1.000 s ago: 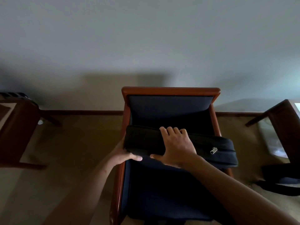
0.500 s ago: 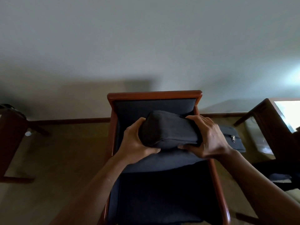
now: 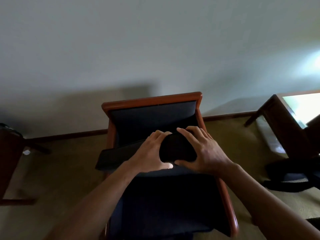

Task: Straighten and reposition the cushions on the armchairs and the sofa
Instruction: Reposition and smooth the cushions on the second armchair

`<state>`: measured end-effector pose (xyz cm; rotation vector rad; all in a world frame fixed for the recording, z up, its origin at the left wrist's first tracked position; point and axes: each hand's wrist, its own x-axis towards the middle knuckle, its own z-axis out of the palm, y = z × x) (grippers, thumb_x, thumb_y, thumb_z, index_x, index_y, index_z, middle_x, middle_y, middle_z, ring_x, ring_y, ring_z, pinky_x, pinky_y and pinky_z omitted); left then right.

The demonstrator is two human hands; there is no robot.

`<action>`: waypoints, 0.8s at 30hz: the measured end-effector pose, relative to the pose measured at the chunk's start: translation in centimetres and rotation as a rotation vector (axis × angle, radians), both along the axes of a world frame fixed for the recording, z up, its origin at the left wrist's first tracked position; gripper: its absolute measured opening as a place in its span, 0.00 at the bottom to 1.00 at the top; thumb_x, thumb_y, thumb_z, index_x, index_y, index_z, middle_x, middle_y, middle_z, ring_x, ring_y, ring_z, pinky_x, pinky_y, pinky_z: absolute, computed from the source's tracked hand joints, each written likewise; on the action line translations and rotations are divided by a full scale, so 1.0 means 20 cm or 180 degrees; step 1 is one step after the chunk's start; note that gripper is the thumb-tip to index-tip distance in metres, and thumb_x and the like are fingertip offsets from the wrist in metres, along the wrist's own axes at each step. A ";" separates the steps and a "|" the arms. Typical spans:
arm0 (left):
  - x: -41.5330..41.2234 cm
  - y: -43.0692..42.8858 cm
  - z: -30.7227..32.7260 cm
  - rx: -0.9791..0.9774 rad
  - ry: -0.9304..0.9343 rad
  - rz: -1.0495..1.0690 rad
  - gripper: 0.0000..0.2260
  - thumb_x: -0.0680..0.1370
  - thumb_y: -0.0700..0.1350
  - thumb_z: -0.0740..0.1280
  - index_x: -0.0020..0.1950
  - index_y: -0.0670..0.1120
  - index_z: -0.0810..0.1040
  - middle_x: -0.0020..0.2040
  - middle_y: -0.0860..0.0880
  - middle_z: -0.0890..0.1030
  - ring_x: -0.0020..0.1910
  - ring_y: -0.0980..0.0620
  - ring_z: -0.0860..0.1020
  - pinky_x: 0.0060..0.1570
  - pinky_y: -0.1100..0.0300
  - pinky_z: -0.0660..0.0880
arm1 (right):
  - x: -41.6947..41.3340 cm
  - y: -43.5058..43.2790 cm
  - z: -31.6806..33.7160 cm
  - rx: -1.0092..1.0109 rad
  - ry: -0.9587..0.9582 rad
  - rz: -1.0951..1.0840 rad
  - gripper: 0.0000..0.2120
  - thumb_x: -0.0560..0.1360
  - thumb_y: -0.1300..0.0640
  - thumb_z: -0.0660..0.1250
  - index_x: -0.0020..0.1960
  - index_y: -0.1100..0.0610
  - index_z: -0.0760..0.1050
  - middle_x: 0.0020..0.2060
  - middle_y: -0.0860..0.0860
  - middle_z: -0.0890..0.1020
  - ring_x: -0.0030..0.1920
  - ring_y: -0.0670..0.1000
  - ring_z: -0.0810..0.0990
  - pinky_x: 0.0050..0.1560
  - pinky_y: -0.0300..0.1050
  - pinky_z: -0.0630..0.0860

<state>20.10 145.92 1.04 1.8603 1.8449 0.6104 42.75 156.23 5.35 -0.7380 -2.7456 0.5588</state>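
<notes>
Both hands are on a dark cushion (image 3: 176, 149) held over the seat of a wooden-framed armchair (image 3: 152, 99). The left hand (image 3: 149, 156) clasps the cushion's left side, fingers (image 3: 160, 134) curled over its top edge and thumb underneath. The right hand (image 3: 202, 151) clasps the right side in the same way, fingers spread over the top and thumb along the bottom; the two thumbs nearly meet below the cushion. The cushion sits near the back of the seat, in front of the blue padded backrest (image 3: 152, 116), and a flatter dark part of it sticks out past the chair's left arm. The blue seat pad (image 3: 166, 205) fills the chair's front half. The chair stands on a tan carpet (image 3: 69, 167) against a pale wall (image 3: 155, 49). A dark wooden table (image 3: 284, 118) stands to the right, with a dark cushion on the floor (image 3: 290, 175) just below it. Another piece of wooden furniture (image 3: 8, 161) shows at the left edge.
</notes>
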 end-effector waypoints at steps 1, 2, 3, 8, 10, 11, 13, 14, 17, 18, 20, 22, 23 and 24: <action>-0.02 -0.01 0.00 -0.0151 0.0095 -0.0075 0.51 0.63 0.61 0.83 0.80 0.57 0.61 0.71 0.55 0.70 0.68 0.54 0.71 0.70 0.54 0.70 | -0.03 0.00 0.03 0.0160 -0.0292 0.0033 0.50 0.68 0.25 0.68 0.81 0.49 0.59 0.71 0.51 0.69 0.69 0.54 0.72 0.68 0.58 0.75; -0.05 -0.03 -0.02 -0.0276 0.0195 -0.0080 0.54 0.62 0.61 0.83 0.82 0.59 0.57 0.73 0.56 0.68 0.70 0.53 0.69 0.73 0.54 0.67 | -0.07 0.00 0.05 0.0365 -0.0579 0.0036 0.51 0.67 0.24 0.68 0.80 0.50 0.59 0.71 0.52 0.70 0.69 0.55 0.71 0.70 0.59 0.72; -0.09 -0.05 -0.05 -0.0377 0.0275 -0.0017 0.56 0.62 0.60 0.83 0.83 0.59 0.54 0.74 0.56 0.67 0.71 0.52 0.69 0.75 0.52 0.64 | -0.12 -0.02 0.08 0.0620 -0.0868 0.0016 0.52 0.66 0.25 0.68 0.80 0.52 0.60 0.70 0.53 0.70 0.69 0.57 0.71 0.70 0.61 0.71; -0.38 -0.28 -0.25 -0.0935 0.0397 0.0755 0.59 0.58 0.54 0.84 0.83 0.58 0.55 0.76 0.53 0.67 0.75 0.46 0.67 0.77 0.52 0.62 | -0.39 -0.21 0.07 0.1496 -0.2246 0.0095 0.51 0.67 0.37 0.74 0.78 0.64 0.58 0.68 0.64 0.71 0.66 0.66 0.71 0.71 0.73 0.60; -0.47 -0.34 -0.31 -0.1109 0.0415 0.0836 0.59 0.57 0.53 0.84 0.83 0.57 0.57 0.75 0.52 0.68 0.75 0.46 0.67 0.76 0.52 0.63 | -0.50 -0.26 0.05 0.1450 -0.2521 0.0151 0.51 0.67 0.41 0.75 0.77 0.65 0.55 0.68 0.66 0.70 0.66 0.67 0.71 0.72 0.73 0.59; -0.52 -0.36 -0.34 -0.1180 0.0417 0.0842 0.59 0.57 0.52 0.85 0.82 0.57 0.57 0.76 0.52 0.68 0.76 0.46 0.66 0.77 0.52 0.63 | -0.54 -0.28 0.04 0.1425 -0.2602 0.0157 0.52 0.67 0.41 0.76 0.77 0.65 0.55 0.68 0.67 0.70 0.66 0.67 0.71 0.72 0.71 0.60; -0.59 -0.39 -0.38 -0.1305 0.0431 0.0873 0.59 0.57 0.51 0.85 0.83 0.56 0.57 0.77 0.51 0.66 0.77 0.46 0.64 0.79 0.50 0.61 | -0.60 -0.29 0.02 0.1347 -0.2668 0.0135 0.51 0.65 0.42 0.78 0.76 0.64 0.57 0.66 0.66 0.72 0.64 0.66 0.73 0.69 0.68 0.64; -0.63 -0.41 -0.40 -0.1349 0.0452 0.0906 0.59 0.57 0.51 0.85 0.83 0.56 0.57 0.77 0.51 0.66 0.78 0.46 0.63 0.80 0.47 0.59 | -0.62 -0.29 0.02 0.1288 -0.2647 0.0123 0.50 0.64 0.42 0.78 0.75 0.63 0.58 0.65 0.65 0.73 0.62 0.65 0.73 0.68 0.67 0.65; -0.71 -0.44 -0.45 -0.1369 0.0532 0.1025 0.55 0.57 0.52 0.85 0.80 0.55 0.60 0.75 0.52 0.68 0.77 0.46 0.66 0.81 0.39 0.54 | -0.62 -0.26 0.03 0.1174 -0.2466 0.0117 0.45 0.65 0.44 0.77 0.74 0.60 0.62 0.63 0.61 0.75 0.61 0.63 0.75 0.65 0.63 0.66; -0.72 -0.45 -0.48 -0.1289 0.0517 0.1061 0.52 0.57 0.52 0.84 0.78 0.55 0.63 0.72 0.52 0.71 0.75 0.46 0.69 0.81 0.37 0.54 | -0.62 -0.25 0.04 0.1158 -0.2432 0.0125 0.44 0.65 0.45 0.77 0.73 0.59 0.63 0.63 0.60 0.76 0.61 0.62 0.75 0.65 0.62 0.67; -0.72 -0.46 -0.51 -0.1007 0.0431 0.1145 0.45 0.57 0.51 0.83 0.71 0.54 0.69 0.64 0.53 0.76 0.67 0.46 0.75 0.79 0.35 0.59 | -0.61 -0.23 0.06 0.1189 -0.2398 0.0135 0.41 0.64 0.46 0.77 0.72 0.57 0.65 0.62 0.58 0.77 0.60 0.60 0.76 0.63 0.60 0.68; -0.73 -0.47 -0.51 -0.0719 0.0382 0.1187 0.40 0.57 0.51 0.82 0.67 0.55 0.71 0.59 0.54 0.77 0.61 0.48 0.78 0.74 0.35 0.66 | -0.60 -0.21 0.08 0.1209 -0.2402 0.0092 0.40 0.63 0.45 0.77 0.70 0.56 0.68 0.59 0.57 0.79 0.58 0.60 0.77 0.60 0.58 0.70; -0.74 -0.47 -0.50 -0.0632 0.0375 0.1178 0.39 0.57 0.51 0.82 0.66 0.55 0.72 0.59 0.55 0.78 0.60 0.48 0.78 0.73 0.36 0.67 | -0.59 -0.19 0.09 0.1229 -0.2408 0.0046 0.40 0.61 0.44 0.77 0.69 0.55 0.69 0.58 0.56 0.79 0.56 0.59 0.78 0.58 0.58 0.71; -0.75 -0.47 -0.47 -0.0569 0.0394 0.1165 0.39 0.57 0.52 0.82 0.66 0.54 0.72 0.58 0.55 0.78 0.59 0.48 0.78 0.72 0.37 0.68 | -0.58 -0.18 0.09 0.1264 -0.2399 -0.0014 0.40 0.60 0.43 0.77 0.68 0.55 0.70 0.56 0.56 0.80 0.55 0.59 0.78 0.57 0.58 0.71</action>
